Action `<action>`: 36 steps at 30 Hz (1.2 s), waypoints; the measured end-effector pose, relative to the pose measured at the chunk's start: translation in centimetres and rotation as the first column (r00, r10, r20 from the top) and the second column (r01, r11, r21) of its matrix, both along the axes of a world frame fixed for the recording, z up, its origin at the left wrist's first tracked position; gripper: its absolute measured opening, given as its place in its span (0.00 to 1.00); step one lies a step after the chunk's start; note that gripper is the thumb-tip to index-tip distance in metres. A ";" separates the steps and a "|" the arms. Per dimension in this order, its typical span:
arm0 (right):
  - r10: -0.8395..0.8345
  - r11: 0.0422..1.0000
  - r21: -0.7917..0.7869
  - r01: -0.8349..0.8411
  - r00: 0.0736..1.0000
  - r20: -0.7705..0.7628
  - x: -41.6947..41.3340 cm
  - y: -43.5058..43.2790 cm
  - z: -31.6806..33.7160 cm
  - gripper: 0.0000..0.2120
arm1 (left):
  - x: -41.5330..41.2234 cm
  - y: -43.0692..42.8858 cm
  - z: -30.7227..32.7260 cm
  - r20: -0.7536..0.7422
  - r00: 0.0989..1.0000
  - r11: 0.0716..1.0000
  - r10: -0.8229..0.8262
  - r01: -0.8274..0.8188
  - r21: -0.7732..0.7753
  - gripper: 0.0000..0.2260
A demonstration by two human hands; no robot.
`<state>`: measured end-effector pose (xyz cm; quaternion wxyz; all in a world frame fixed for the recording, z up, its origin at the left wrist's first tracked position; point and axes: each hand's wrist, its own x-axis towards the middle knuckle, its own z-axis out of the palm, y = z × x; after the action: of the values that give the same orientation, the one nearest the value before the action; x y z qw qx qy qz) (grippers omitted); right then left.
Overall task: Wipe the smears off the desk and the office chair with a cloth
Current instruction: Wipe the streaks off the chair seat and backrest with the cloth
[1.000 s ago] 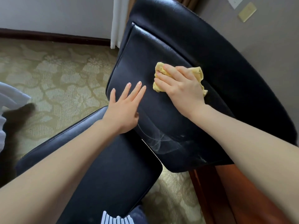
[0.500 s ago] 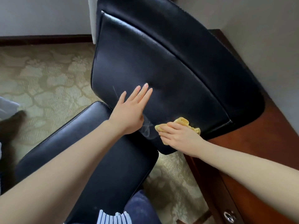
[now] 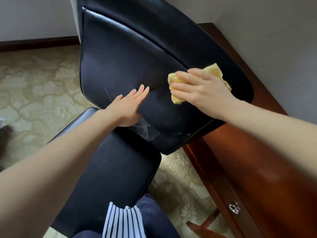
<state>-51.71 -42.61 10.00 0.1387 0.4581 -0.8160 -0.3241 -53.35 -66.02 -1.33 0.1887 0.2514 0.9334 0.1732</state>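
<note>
Right hand [image 3: 204, 90] is laid over the bunched yellow cloth [image 3: 214, 70], fingers nearly straight, so that the soft fabric is pressed against the office chair's backrest [image 3: 128, 57] near its right edge. Left hand [image 3: 128, 107] is spread flat lower on the backrest, apparently to steady the chair against the wiping pressure. Wispy white smears [image 3: 145, 129] are seen just below that hand, apart from the cloth, so that patch is judged not yet wiped. Backrest and seat [image 3: 111, 169] are covered in smooth, glossy black upholstery, gently curved. A polished reddish wooden table [image 3: 257, 160] stands just beside the chair.
</note>
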 end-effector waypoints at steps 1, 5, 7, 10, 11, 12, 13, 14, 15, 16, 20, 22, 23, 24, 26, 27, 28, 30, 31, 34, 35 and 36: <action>-0.005 1.000 -0.004 0.005 1.000 -0.025 -0.8 -0.8 0.0 0.12 | -0.2 -0.3 0.2 -0.002 1.000 1.000 -0.013 0.013 -0.013 0.36; -0.022 0.976 -0.215 0.022 1.000 0.005 -3.1 -3.8 -1.6 0.11 | -0.2 -1.4 1.2 -0.027 0.999 0.999 -0.025 0.024 -0.043 0.34; -0.043 0.957 -0.287 0.040 0.999 -0.005 -3.3 -4.8 -3.3 0.09 | 0.1 -1.6 1.4 -0.032 0.999 0.999 -0.007 0.006 -0.038 0.33; -0.045 0.948 -0.316 0.044 0.999 0.002 -2.5 -5.5 -6.4 0.09 | 1.0 -1.7 1.2 -0.057 0.995 0.997 0.079 -0.078 0.008 0.32; -0.043 0.957 -0.287 0.048 0.999 0.026 -1.8 -5.3 -7.6 0.09 | 1.4 -1.7 1.0 -0.065 0.990 0.992 0.124 -0.122 0.034 0.32; -0.046 0.965 -0.257 0.057 0.998 0.049 -0.8 -5.0 -8.7 0.08 | 2.0 -1.6 0.7 -0.069 0.984 0.985 0.167 -0.163 0.056 0.32; -0.052 0.970 -0.235 0.070 0.995 0.079 0.5 -4.5 -9.9 0.07 | 2.7 -1.5 0.3 -0.071 0.978 0.978 0.199 -0.194 0.071 0.32; -0.053 0.973 -0.216 0.077 0.992 0.115 1.8 -3.8 -11.1 0.06 | 3.4 -1.4 -0.1 -0.068 0.974 0.975 0.215 -0.209 0.078 0.32; -0.052 0.977 -0.199 0.082 0.987 0.155 3.2 -3.0 -12.2 0.07 | 4.0 -1.2 -0.6 -0.063 0.974 0.974 0.216 -0.211 0.080 0.33; -0.055 0.981 -0.171 0.088 0.980 0.190 4.5 -2.1 -13.1 0.07 | 4.7 -1.0 -1.0 -0.061 0.977 0.976 0.206 -0.201 0.081 0.34; -0.129 0.990 -0.030 0.140 0.960 0.250 8.7 1.2 -14.8 0.13 | 6.5 1.0 -1.8 -0.152 0.983 0.989 0.106 -0.089 0.117 0.35; -0.135 0.988 -0.036 0.148 0.962 0.238 9.9 2.7 -14.2 0.13 | 7.0 2.5 -2.0 -0.193 0.980 0.988 0.053 -0.024 0.151 0.35; -0.134 0.987 -0.058 0.149 0.968 0.211 10.4 3.4 -13.8 0.13 | 7.2 3.3 -2.1 -0.188 0.982 0.987 0.029 0.002 0.162 0.35; -0.131 0.985 -0.087 0.148 0.974 0.184 10.8 4.2 -13.2 0.12 | 7.4 4.0 -2.2 -0.167 0.986 0.986 0.013 0.016 0.168 0.36; -0.147 0.974 -0.151 0.170 0.977 0.153 11.3 5.4 -11.8 0.14 | 7.5 5.3 -2.6 -0.123 0.992 0.987 0.008 0.012 0.159 0.37; -0.154 0.969 -0.173 0.177 0.979 0.136 11.2 5.7 -11.0 0.15 | 7.4 5.8 -2.8 -0.113 0.993 0.990 0.015 0.001 0.141 0.38; -0.164 0.965 -0.189 0.184 0.980 0.116 11.1 5.9 -10.0 0.16 | 7.4 6.2 -2.9 -0.111 0.994 0.993 0.023 -0.010 0.121 0.38; -0.175 0.957 -0.220 0.187 0.982 0.075 10.5 6.1 -8.3 0.15 | 7.3 6.4 -3.0 -0.127 0.991 0.996 0.037 -0.026 0.090 0.38; -0.178 0.954 -0.236 0.185 0.983 0.050 10.1 6.1 -7.4 0.15 | 7.2 6.4 -3.0 -0.135 0.990 0.996 0.036 -0.025 0.084 0.38; -0.180 0.938 -0.304 0.164 0.983 -0.024 8.2 5.7 -5.0 0.14 | 6.5 5.8 -3.0 -0.144 0.990 0.997 0.006 0.005 0.073 0.37; -0.176 0.933 -0.325 0.155 0.984 -0.036 7.5 5.3 -4.3 0.14 | 6.3 5.6 -3.0 -0.144 0.990 0.997 -0.002 0.013 0.075 0.37; -0.176 0.926 -0.346 0.150 0.983 -0.044 6.7 4.8 -3.7 0.13 | 6.1 5.4 -2.9 -0.141 0.990 0.997 -0.008 0.019 0.077 0.36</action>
<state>-45.04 -37.85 6.28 0.2187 0.3456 -0.8892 -0.2050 -47.26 -60.62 -4.28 0.1137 0.2764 0.9351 0.1902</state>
